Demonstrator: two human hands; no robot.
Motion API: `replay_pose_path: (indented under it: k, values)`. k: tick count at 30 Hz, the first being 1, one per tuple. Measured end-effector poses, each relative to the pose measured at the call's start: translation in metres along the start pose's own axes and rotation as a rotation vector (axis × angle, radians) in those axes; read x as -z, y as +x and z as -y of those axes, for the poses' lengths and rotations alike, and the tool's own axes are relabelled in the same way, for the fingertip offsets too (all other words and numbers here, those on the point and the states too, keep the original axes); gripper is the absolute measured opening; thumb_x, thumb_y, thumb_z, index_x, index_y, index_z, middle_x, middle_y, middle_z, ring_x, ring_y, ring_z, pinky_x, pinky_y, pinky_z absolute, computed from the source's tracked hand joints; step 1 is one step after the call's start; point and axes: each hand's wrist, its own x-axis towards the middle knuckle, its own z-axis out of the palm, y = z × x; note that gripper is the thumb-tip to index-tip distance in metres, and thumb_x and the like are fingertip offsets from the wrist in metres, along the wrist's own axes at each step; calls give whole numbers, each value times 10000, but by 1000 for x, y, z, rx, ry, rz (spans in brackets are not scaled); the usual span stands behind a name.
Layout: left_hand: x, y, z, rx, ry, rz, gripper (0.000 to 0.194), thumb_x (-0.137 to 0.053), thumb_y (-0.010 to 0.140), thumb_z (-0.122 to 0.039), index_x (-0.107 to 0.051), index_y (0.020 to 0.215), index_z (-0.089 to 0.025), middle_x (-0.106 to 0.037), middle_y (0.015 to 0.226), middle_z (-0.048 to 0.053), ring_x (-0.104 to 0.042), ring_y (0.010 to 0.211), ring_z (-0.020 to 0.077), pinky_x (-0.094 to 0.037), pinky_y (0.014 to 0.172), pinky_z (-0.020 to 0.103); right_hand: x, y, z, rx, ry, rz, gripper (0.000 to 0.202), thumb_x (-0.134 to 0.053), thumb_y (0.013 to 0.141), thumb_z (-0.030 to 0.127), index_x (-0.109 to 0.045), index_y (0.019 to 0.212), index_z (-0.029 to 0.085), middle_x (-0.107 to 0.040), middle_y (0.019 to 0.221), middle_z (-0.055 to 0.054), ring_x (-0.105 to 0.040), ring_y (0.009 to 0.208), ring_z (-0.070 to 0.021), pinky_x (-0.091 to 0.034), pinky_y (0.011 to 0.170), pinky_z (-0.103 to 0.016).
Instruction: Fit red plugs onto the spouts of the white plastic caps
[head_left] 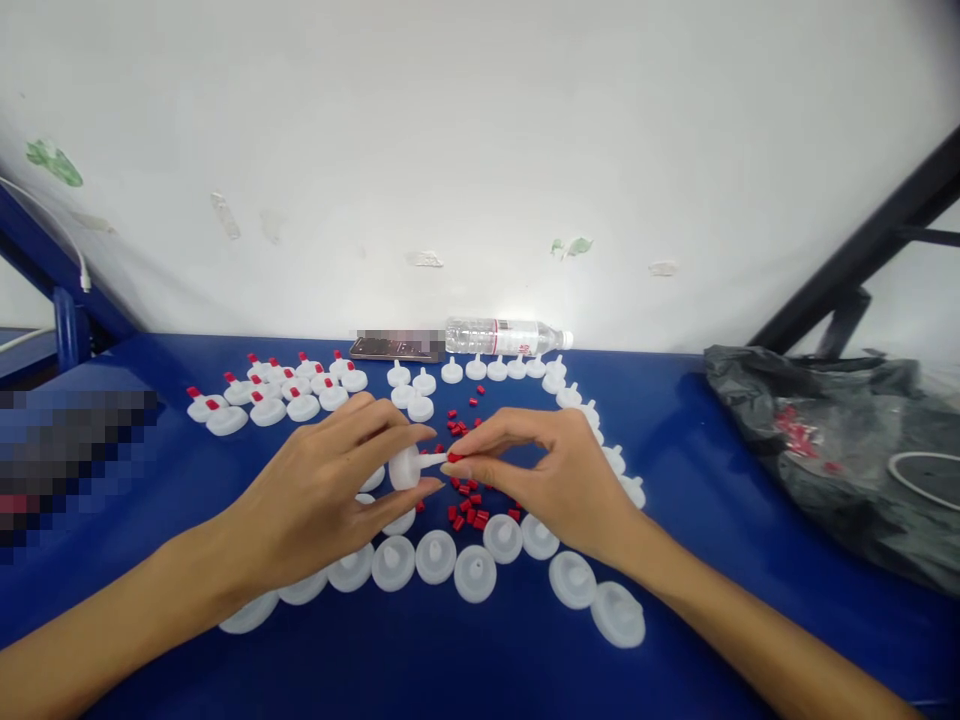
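Note:
My left hand (322, 490) grips a white plastic nozzle cap (406, 467) by its round base, its thin spout pointing right. With thumb and forefinger, my right hand (555, 470) pinches a small red tip cap (453, 458) at the end of that spout. Whether the tip is seated on the spout or just touching it, I cannot tell. Below and behind the hands lie several loose red tip caps (471, 517). A curved row of white nozzle caps (475, 574) lies in front, and more white nozzle caps (496, 369) stand upright behind.
White nozzle caps with red tips (268, 408) stand grouped at the back left. A phone (397, 346) and a clear bottle (506, 337) lie along the wall. On the right, a dark plastic bag (750, 420) holds red pieces. A blurred-out object (60, 460) sits at left.

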Motion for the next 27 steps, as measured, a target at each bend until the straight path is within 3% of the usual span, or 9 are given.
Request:
replay_pose_path:
  k: [7, 10, 14, 18, 21, 27]
  values:
    - [-2, -1, -2, -24, 13, -28, 315, -676, 1030, -301, -616, 1321, -197, -663, 988, 63, -620, 836, 187, -536, 737, 323, -3, -1, -2, 62, -127, 1, 55, -850, 894, 229, -838, 870, 276, -824, 821, 28, -748, 733, -153, -545, 595, -243]
    - [-4, -2, -2, -18, 35, -34, 345, -692, 1021, -326, -614, 1333, -200, -699, 1046, 81, -670, 898, 211, -564, 756, 330, -2, -2, -5, 123, -252, 1, 63, -818, 945, 290, -818, 882, 281, -819, 812, 47, -712, 697, -139, -531, 659, -264]
    - [-4, -2, -2, -38, 46, -15, 391, -683, 1031, -307, -556, 1376, -175, -748, 1113, 95, -696, 990, 226, -586, 872, 354, -4, -4, -9, 221, -433, 11, 121, -694, 1053, 346, -765, 997, 266, -807, 834, 52, -677, 700, -127, -496, 771, -290]
    - [-2, 0, -5, -40, 57, -17, 389, -673, 1038, -310, -546, 1371, -153, -748, 1073, 85, -685, 963, 211, -577, 880, 339, -8, -6, -9, 333, -584, 70, 326, -486, 1150, 359, -703, 970, 195, -748, 824, -8, -595, 676, -136, -425, 706, -309]
    - [1, 3, -10, -32, 28, -22, 337, -637, 1059, -311, -547, 1341, -152, -747, 1083, 83, -686, 957, 203, -575, 871, 331, -8, -6, -3, 320, -603, 140, 396, -356, 1168, 318, -631, 916, 185, -676, 833, -34, -524, 660, -144, -389, 634, -306]
    - [4, 8, -16, -31, 42, 6, 251, -512, 1113, -334, -532, 1299, -167, -752, 1089, 83, -679, 916, 208, -557, 732, 314, -5, -6, 3, 273, -579, 256, 281, -334, 1114, 220, -517, 902, 212, -610, 803, -11, -469, 627, -144, -337, 582, -307]
